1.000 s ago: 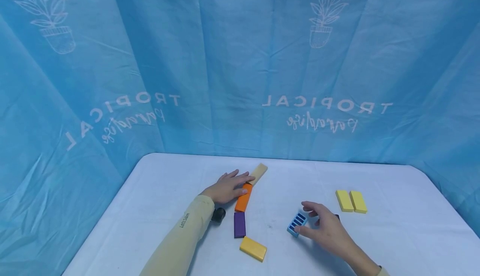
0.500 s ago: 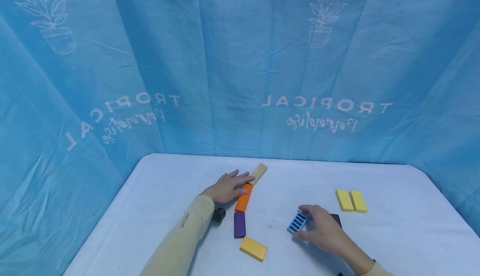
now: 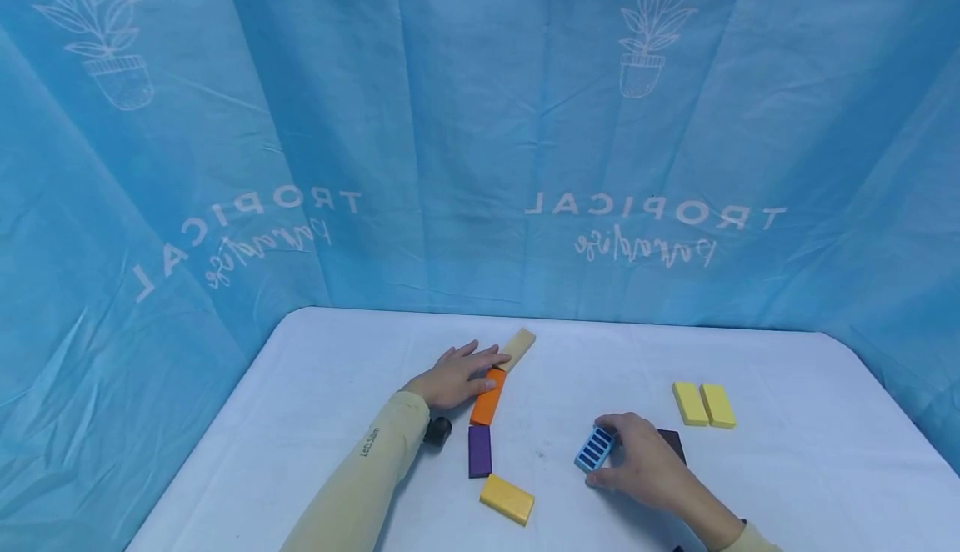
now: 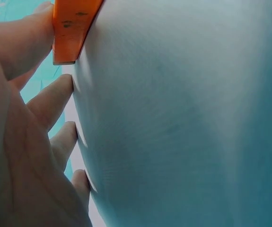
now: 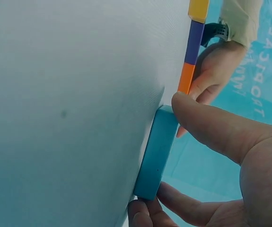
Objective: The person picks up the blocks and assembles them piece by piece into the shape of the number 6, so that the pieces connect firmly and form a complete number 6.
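Observation:
My right hand (image 3: pixel 648 464) pinches a light-blue block (image 3: pixel 595 449) with dark stripes on its top. In the right wrist view the thumb is at one end of this block (image 5: pixel 157 151) and fingers are at the other, close to the white cloth. My left hand (image 3: pixel 453 375) lies with spread, fairly straight fingers beside a row of blocks. Its thumb rests on the orange block (image 3: pixel 487 398), and its index fingertip is at the beige block (image 3: pixel 518 348). Below the orange one, a purple block (image 3: pixel 480 452) and a golden-yellow block (image 3: pixel 507 499) continue the row.
Two pale-yellow blocks (image 3: pixel 703 405) lie side by side at the right. A dark block (image 3: pixel 672 444) is partly hidden behind the right hand. Black gear (image 3: pixel 437 431) sits at the left wrist. Blue printed curtains (image 3: pixel 480 135) hang behind and beside the white-covered table (image 3: pixel 360 343).
My right hand's fingers have closed onto the ends of the light-blue block, and the dark block behind that hand shows more. My left hand has stayed on the row.

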`<state>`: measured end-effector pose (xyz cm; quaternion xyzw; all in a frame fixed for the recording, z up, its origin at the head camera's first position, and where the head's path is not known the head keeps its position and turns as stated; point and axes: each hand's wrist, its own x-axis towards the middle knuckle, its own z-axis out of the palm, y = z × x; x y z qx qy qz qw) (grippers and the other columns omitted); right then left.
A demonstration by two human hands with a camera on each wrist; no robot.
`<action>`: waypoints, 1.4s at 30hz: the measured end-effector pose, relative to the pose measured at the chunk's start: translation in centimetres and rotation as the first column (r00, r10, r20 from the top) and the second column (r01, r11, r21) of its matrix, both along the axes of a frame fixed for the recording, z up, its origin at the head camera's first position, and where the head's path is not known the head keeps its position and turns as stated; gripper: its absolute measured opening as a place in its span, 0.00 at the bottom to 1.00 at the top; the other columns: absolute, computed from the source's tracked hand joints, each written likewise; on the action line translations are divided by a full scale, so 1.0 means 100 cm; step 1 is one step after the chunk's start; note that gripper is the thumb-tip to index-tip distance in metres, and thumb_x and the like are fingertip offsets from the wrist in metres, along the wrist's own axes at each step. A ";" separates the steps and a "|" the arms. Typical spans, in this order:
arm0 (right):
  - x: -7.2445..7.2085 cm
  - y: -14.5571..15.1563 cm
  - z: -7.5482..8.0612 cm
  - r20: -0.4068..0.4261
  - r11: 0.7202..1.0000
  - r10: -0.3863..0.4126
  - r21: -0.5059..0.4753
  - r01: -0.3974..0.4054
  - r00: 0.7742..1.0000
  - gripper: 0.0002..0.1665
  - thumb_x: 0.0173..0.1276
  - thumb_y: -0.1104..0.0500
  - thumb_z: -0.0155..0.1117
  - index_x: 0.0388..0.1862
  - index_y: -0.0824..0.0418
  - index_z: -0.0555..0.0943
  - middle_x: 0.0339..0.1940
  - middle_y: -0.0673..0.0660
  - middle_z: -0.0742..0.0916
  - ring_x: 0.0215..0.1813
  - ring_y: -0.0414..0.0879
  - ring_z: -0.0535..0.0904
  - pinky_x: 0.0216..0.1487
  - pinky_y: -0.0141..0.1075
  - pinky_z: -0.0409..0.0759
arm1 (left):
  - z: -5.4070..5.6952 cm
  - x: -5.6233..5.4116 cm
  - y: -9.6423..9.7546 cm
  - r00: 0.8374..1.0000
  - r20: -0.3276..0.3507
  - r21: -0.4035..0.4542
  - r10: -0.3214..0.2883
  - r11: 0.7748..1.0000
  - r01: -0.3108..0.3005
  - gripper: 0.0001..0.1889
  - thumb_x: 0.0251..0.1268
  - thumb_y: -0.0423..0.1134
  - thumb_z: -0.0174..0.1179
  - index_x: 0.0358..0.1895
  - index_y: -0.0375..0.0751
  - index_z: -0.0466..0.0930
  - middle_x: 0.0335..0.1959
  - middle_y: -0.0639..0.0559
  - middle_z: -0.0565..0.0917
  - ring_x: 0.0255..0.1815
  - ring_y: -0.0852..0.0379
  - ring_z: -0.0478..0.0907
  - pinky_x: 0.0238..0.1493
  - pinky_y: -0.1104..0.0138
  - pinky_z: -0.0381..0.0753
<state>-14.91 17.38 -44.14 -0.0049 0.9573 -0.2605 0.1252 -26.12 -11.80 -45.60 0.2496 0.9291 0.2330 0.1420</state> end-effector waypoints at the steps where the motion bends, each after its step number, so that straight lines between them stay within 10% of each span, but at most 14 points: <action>1: 0.000 0.000 0.000 -0.003 1.000 0.001 0.001 -0.001 1.000 0.47 0.44 0.50 0.87 0.63 0.62 0.78 0.57 0.60 0.82 0.63 0.60 0.76 0.63 0.59 0.74 | 0.000 0.000 0.000 1.000 0.000 0.000 0.000 1.000 0.000 0.26 0.79 0.48 0.51 0.76 0.58 0.65 0.80 0.53 0.60 0.82 0.43 0.46 0.78 0.44 0.40; 42: 0.023 -0.008 0.016 -0.035 0.998 -0.063 0.021 0.064 0.997 0.47 0.44 0.39 0.84 0.60 0.59 0.80 0.51 0.54 0.83 0.47 0.46 0.78 0.51 0.50 0.82 | -0.004 -0.002 -0.001 1.000 -0.004 0.006 -0.004 1.000 0.004 0.26 0.79 0.48 0.51 0.77 0.59 0.65 0.79 0.53 0.60 0.82 0.42 0.45 0.78 0.44 0.40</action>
